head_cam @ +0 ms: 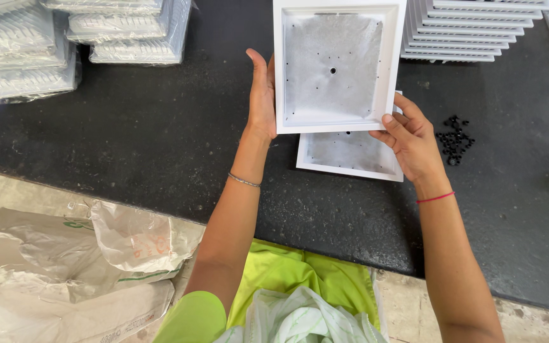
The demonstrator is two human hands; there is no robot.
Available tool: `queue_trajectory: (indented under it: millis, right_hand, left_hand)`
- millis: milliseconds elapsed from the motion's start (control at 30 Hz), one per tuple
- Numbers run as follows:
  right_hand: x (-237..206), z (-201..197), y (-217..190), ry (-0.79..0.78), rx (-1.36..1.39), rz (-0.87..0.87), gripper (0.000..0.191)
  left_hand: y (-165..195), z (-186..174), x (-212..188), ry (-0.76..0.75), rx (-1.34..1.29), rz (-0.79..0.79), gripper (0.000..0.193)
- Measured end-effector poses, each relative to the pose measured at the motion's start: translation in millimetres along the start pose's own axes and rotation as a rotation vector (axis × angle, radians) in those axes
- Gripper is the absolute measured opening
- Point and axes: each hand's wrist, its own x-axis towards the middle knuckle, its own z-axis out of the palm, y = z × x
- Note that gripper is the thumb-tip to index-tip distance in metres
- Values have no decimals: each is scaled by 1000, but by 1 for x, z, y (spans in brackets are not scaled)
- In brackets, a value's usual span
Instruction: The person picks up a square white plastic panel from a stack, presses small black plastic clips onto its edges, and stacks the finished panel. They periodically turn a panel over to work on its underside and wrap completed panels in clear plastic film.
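A square white frame panel [335, 67] with a grey perforated inner sheet is held up over the dark table [160, 140]. My left hand [260, 95] grips its left edge, thumb up. The panel's lower right corner is pinched by my right hand [411, 136]. Under it, a second similar white panel [349, 154] lies flat on the table, partly hidden by the held one.
A stack of white panels [471, 28] stands at the back right. Plastic-wrapped white bundles [65, 32] lie at the back left. A small heap of black screws [455, 138] sits right of my right hand. Grey sacks [52, 273] lie on the floor at the lower left.
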Motion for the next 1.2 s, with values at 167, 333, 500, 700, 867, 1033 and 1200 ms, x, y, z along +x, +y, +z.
queue_trajectory:
  millis: [167, 333, 500, 700, 867, 1033, 1200]
  right_hand:
    - [-3, 1, -1, 4, 10, -4, 45]
    - [-2, 1, 1, 1, 22, -4, 45]
    - [5, 0, 0, -9, 23, -9, 45]
    - [4, -2, 1, -23, 33, -14, 46]
    - [5, -5, 5, -29, 27, -16, 46]
    - [6, -11, 7, -54, 178, 25, 42]
    - [5, -12, 7, -77, 192, 28, 41]
  left_hand:
    - [-2, 0, -1, 7, -14, -8, 111]
    - [-5, -3, 0, 6, -30, -23, 109]
    - [-1, -3, 7, 0, -44, -34, 106]
    - [1, -1, 5, -4, -36, -37, 105]
    - [-3, -5, 8, 23, -73, -70, 105]
    - [-10, -15, 12, 0, -73, -84, 109]
    - [-12, -22, 13, 22, -44, -91, 113]
